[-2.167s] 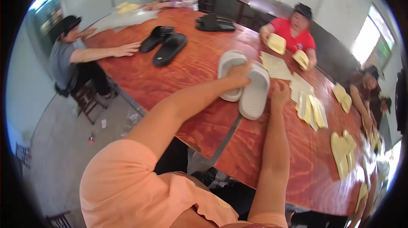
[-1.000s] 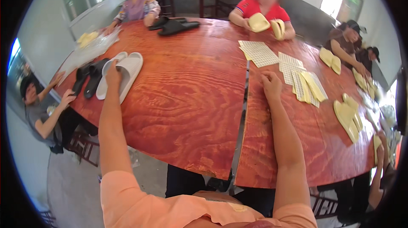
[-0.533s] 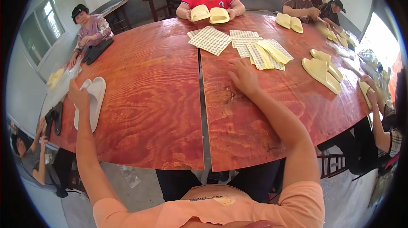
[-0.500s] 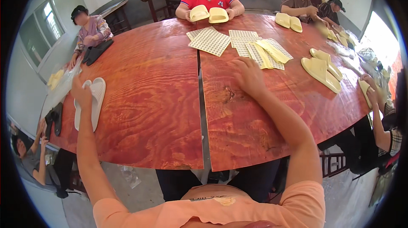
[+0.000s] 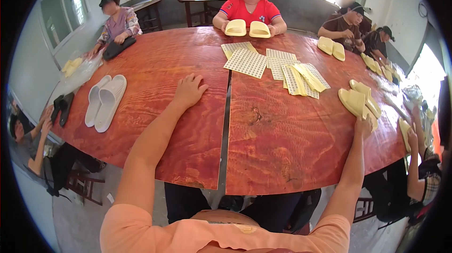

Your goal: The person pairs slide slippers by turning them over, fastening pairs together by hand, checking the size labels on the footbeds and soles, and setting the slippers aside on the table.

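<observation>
My left hand (image 5: 189, 92) rests palm down at the middle of the red-brown table (image 5: 179, 144), its fingers spread and nothing in them. Off to the right, my right hand (image 5: 363, 126) has its fingers closed on the heel end of a pale yellow slipper (image 5: 352, 102). Beside that one lies its match, another yellow slipper (image 5: 366, 93), and both are on the table. A pair of white slippers (image 5: 109, 102) lies at the left, soles down and partly overlapping. Several printed label sheets (image 5: 246, 62) and yellow backing strips (image 5: 308, 78) are spread beyond my hands.
Across the table a person in red holds two yellow slippers (image 5: 235, 28). More yellow slippers (image 5: 331, 48) lie at the far right. Co-workers sit on both sides, with a black slipper (image 5: 118, 48) and plastic bags (image 5: 80, 76) at left. A gap (image 5: 224, 135) splits the tabletop.
My left hand has moved from the white slippers to the table's middle. My right hand has left the label sheets for the yellow slipper at right. The head view has shifted slightly.
</observation>
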Motion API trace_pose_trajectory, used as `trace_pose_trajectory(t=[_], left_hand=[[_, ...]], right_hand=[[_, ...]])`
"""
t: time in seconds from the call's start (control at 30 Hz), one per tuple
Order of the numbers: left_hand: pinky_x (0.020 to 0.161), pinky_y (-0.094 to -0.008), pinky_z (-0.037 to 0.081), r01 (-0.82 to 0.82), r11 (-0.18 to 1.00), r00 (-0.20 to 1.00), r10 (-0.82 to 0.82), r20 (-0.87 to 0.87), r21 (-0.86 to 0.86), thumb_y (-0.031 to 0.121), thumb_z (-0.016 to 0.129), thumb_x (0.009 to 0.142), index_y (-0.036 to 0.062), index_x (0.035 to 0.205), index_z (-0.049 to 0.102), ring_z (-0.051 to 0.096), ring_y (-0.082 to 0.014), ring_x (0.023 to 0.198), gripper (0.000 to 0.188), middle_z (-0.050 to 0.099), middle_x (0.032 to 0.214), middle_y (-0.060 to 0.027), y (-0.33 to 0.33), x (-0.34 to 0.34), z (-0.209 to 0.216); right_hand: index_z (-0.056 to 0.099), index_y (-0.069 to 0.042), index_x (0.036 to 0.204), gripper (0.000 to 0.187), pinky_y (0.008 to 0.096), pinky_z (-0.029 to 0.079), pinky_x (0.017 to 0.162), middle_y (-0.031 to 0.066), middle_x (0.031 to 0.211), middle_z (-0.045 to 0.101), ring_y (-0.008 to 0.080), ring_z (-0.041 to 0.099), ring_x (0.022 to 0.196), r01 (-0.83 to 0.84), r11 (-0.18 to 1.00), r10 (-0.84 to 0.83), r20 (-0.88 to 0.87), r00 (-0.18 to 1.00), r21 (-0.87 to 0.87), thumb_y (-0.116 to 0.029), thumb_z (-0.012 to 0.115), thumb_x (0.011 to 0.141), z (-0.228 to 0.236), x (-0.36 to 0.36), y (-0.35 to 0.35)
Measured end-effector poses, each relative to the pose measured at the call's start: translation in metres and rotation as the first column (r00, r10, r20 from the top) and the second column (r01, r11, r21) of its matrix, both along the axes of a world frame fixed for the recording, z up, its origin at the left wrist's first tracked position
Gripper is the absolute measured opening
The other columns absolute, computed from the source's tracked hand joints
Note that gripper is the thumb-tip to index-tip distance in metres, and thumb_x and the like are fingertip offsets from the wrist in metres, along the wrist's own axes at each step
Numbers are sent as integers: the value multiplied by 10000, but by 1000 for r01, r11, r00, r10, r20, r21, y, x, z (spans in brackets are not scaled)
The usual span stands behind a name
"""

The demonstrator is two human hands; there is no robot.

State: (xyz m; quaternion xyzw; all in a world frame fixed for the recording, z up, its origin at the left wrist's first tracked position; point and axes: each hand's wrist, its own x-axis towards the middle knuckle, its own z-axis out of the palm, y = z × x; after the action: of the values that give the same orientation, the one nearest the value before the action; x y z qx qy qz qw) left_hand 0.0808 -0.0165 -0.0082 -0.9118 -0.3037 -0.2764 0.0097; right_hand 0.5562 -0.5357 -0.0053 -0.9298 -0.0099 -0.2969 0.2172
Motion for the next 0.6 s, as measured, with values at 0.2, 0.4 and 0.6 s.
trace_pose_trajectory(t=[0.2, 0.4, 0.6], left_hand=[[1069, -478, 354, -18, 999, 1000, 18, 0, -32, 436, 572, 917, 90, 1276, 588, 469, -350, 1294, 499, 524, 1362, -224, 2, -16, 2], [1078, -468, 341, 6, 998, 1000, -5, 9, -69, 439, 589, 905, 89, 1272, 595, 466, -337, 1301, 507, 528, 1362, -216, 2, -10, 4], [1080, -451, 332, -6, 995, 1000, 8, 16, -98, 461, 590, 891, 104, 1251, 611, 457, -307, 1311, 508, 535, 1367, -176, 3, -12, 4]], right_hand=[[676, -155, 1132, 467, 440, 391, 1013, 92, 1174, 664, 281, 550, 1173, -60, 990, 41, -140, 989, -129, -467, 681, 785, 27, -49, 32], [686, -81, 967, 403, 441, 448, 860, 117, 968, 692, 303, 621, 958, -150, 988, 152, 121, 981, -25, -426, 729, 764, 15, -41, 28], [633, -19, 894, 287, 400, 472, 763, 129, 828, 626, 307, 587, 825, -472, 881, 430, 438, 789, -15, -216, 788, 754, 36, -83, 67]])
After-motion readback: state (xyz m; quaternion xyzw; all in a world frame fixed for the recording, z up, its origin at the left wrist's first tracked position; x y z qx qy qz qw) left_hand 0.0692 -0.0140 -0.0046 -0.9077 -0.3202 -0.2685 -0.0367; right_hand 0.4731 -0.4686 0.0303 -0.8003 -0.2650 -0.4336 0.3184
